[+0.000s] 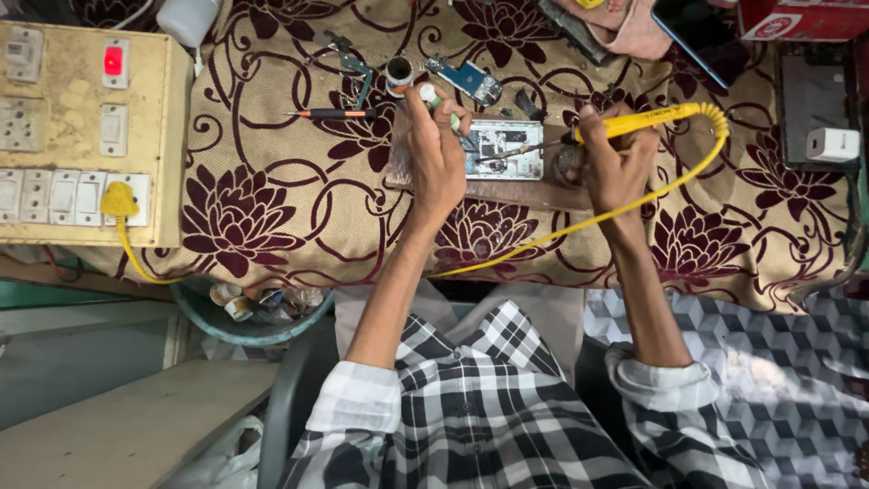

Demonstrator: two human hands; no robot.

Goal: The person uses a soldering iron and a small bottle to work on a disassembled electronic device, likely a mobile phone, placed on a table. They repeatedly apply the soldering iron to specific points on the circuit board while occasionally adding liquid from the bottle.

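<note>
An opened phone [503,149] with its circuit board exposed lies on the floral cloth [272,199]. My right hand [615,163] grips a yellow soldering iron [652,119], whose metal tip reaches left onto the board. A yellow cord [579,226] loops from the iron down across the cloth. My left hand [434,149] rests at the phone's left edge and pinches a small white and green tube [433,96] above it.
A beige switchboard [86,136] with a lit red switch and a yellow plug [119,201] sits at the left. Tweezers [358,72], a screwdriver [335,114], a small blue part [469,80] and a white charger [833,145] lie around. A bin [249,317] stands below the table edge.
</note>
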